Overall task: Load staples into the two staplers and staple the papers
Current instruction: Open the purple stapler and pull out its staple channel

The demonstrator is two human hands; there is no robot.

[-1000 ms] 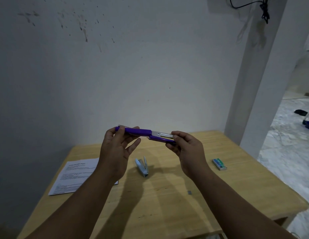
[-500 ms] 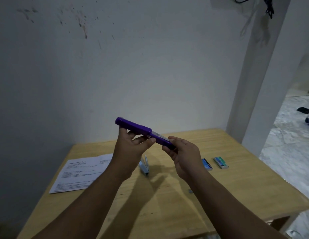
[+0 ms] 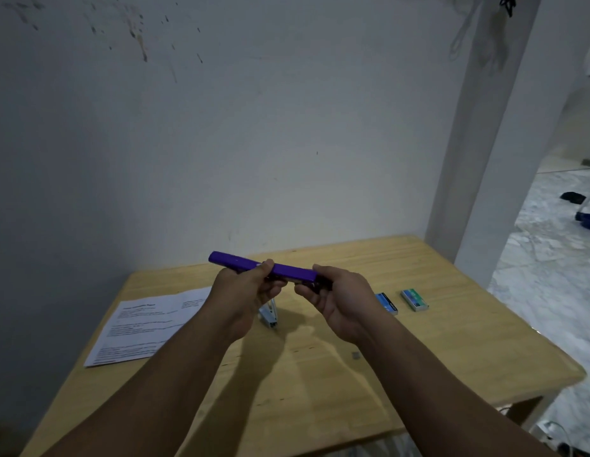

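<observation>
Closed now, purple stapler (image 3: 264,268), steel channel gone | my left hand (image 3: 246,290) grips it | right hand (image 3: 341,296) pinches its end

A plain room in a home, with a small work corner.

A wooden table (image 3: 452,341) stands pushed against a stained, painted wall (image 3: 254,127) (dark splatter marks high up); to the right of the table a white pillar (image 3: 504,159) opens onto a marble-patterned floor (image 3: 550,258), and cables (image 3: 557,440) lie on the floor below the table's right corner.
</observation>
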